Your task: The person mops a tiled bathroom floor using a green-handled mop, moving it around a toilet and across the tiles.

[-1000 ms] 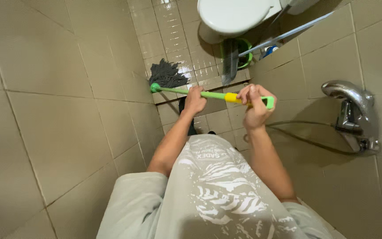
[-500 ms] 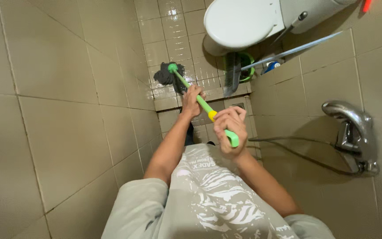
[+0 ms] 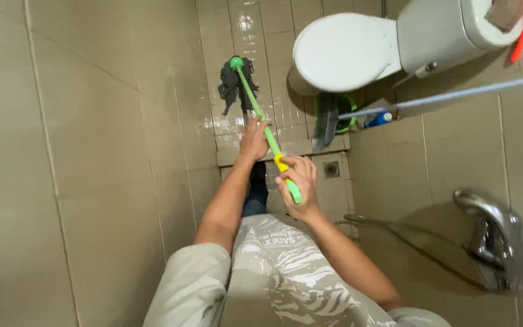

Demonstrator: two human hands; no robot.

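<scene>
Two hands grip green mop handle (image 3: 260,115): left hand (image 3: 254,140) clenched mid-shaft, right hand (image 3: 298,181) clenched at yellow-banded end; grey mop head (image 3: 232,89) on wet floor tiles (image 3: 246,36) beside toilet (image 3: 346,51).

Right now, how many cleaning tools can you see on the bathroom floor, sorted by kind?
Mop, green handle held by left hand and right hand: 1
Broom standing beside the toilet: 1
Green container behind the broom: 1
Blue bottle: 1
Total: 4
</scene>
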